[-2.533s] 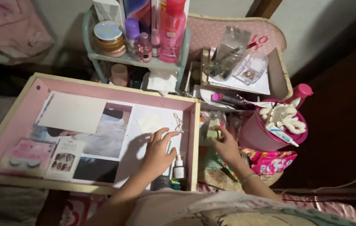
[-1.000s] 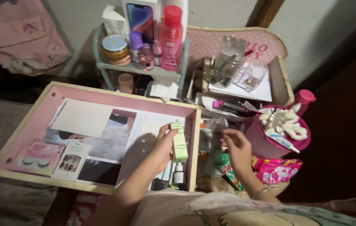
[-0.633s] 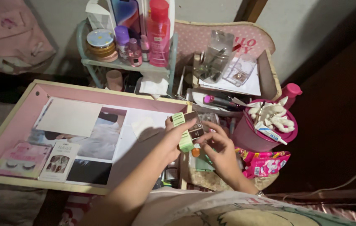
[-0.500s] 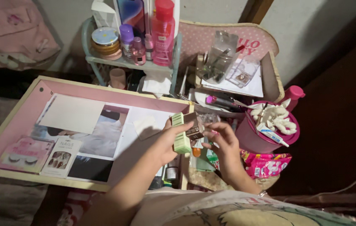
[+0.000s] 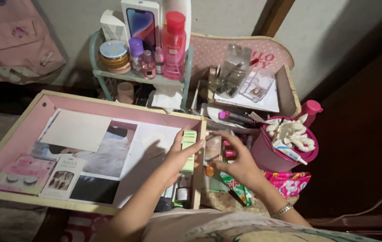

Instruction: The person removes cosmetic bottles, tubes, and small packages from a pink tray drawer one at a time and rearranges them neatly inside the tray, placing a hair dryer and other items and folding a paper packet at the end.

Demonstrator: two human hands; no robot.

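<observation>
My left hand [image 5: 176,159] grips a slim pale green box [image 5: 189,150] upright, right at the inner right wall of the pink tray [image 5: 25,134]. My right hand [image 5: 237,161] is beside it, fingers closed on a small clear cosmetic bottle [image 5: 212,149] held over the clutter between the tray and a pink tub. The two held items almost touch. Small tubes and bottles [image 5: 179,193] stand in the tray's corner below my left hand.
In the tray lie photos, a white sheet [image 5: 76,130], a false-lash pack [image 5: 20,174] and a nail pack [image 5: 62,177]. A green shelf [image 5: 141,76] holds bottles, jars and a phone box. A pink tub [image 5: 285,145] of white pieces stands right, a dotted pink organiser [image 5: 249,80] behind.
My left hand lifted the green box out of the tray's corner. My right hand came up from the clutter with the small clear bottle and met it.
</observation>
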